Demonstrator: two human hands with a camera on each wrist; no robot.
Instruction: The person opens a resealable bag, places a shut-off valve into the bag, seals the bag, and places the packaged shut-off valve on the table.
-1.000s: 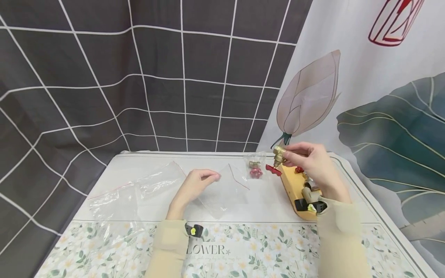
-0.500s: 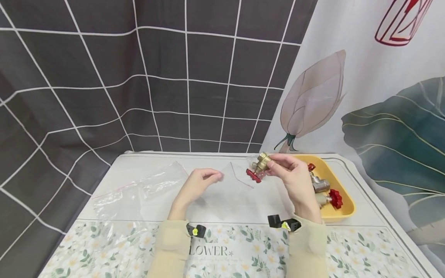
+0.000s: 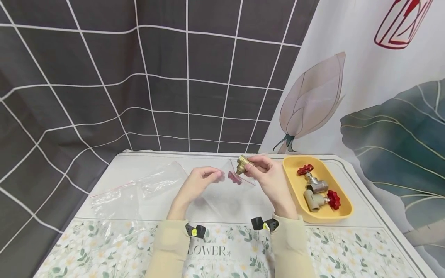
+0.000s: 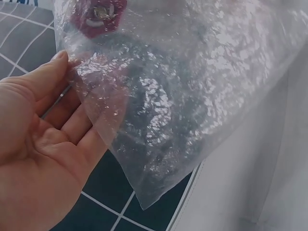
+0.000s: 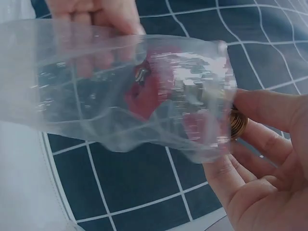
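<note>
My left hand [image 3: 195, 185] pinches the edge of a clear zip bag [image 4: 192, 101], thumb and fingertips at its side. From the right, my right hand [image 3: 272, 179] grips a brass valve [image 3: 242, 164] by its body. The valve's red handwheel [image 3: 234, 177] points down and sits inside the bag's mouth. Through the plastic in the right wrist view, the handwheel [image 5: 147, 94] lies in the bag while a threaded brass end [image 5: 238, 124] stays between my right fingers. In the left wrist view the red wheel [image 4: 98, 17] shows behind the film at the top.
To the right stands a yellow tray [image 3: 345, 216] with a silvery valve [image 3: 317, 186] and a beige valve [image 3: 314, 200], both with red handwheels. Two clear zip bags [image 3: 118, 204] lie at left. A floral mat [image 3: 229, 251] covers the front of the table.
My right hand has carried the brass valve leftward from over the tray to the bag, and the handwheel has entered the bag. The left hand keeps its pinch in place.
</note>
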